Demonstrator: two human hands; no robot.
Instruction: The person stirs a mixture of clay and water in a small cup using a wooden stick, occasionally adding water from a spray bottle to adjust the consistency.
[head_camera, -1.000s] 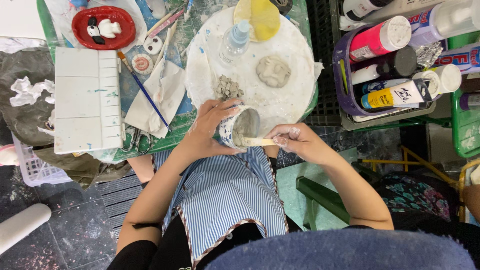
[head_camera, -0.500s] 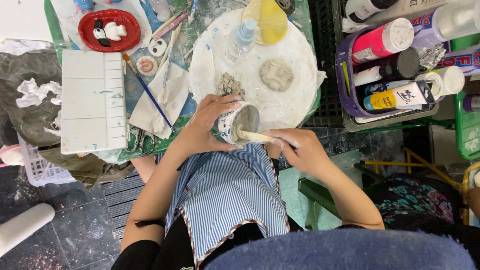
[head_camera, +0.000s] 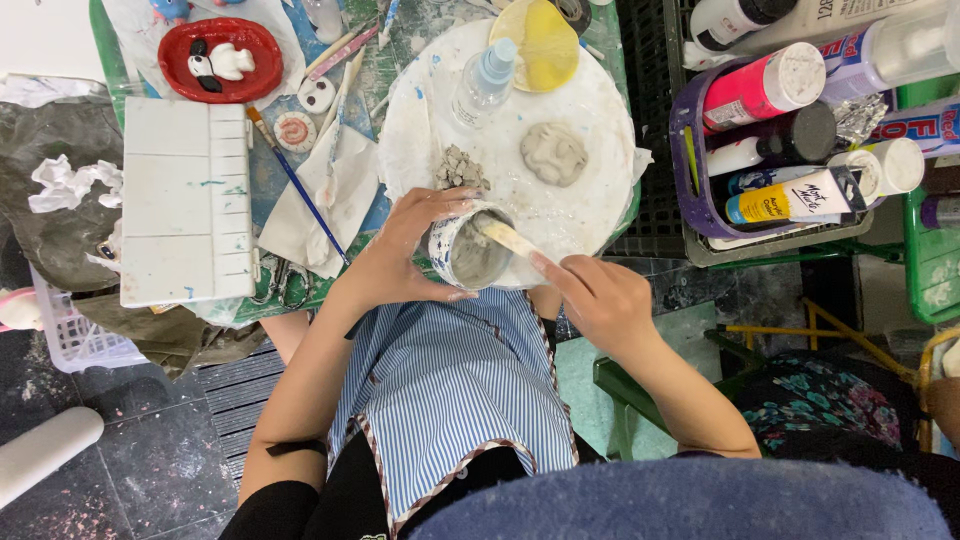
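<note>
My left hand (head_camera: 400, 258) wraps around a small grey clay cup (head_camera: 468, 252) held just off the near edge of a round white turntable (head_camera: 590, 110). My right hand (head_camera: 590, 295) grips a flat wooden stick (head_camera: 507, 237) whose tip reaches inside the cup. On the turntable lie a rough lump of grey clay (head_camera: 458, 168), a flattened clay piece (head_camera: 553, 153), a clear spray bottle (head_camera: 482, 82) and a yellow sponge (head_camera: 541, 40). A blue striped apron (head_camera: 450, 390) covers my lap below both hands.
Left of the turntable sit a white rectangular palette (head_camera: 186, 200), a blue-handled brush (head_camera: 296, 185), a cloth and a red dish (head_camera: 220, 58) with small figures. A purple basket (head_camera: 700, 190) of paint bottles stands to the right. A white roller (head_camera: 45, 452) lies on the dark floor.
The stick has swung from lying across the cup's side to pointing down into its opening. My right hand has shifted a little lower and right; the left keeps its hold.
</note>
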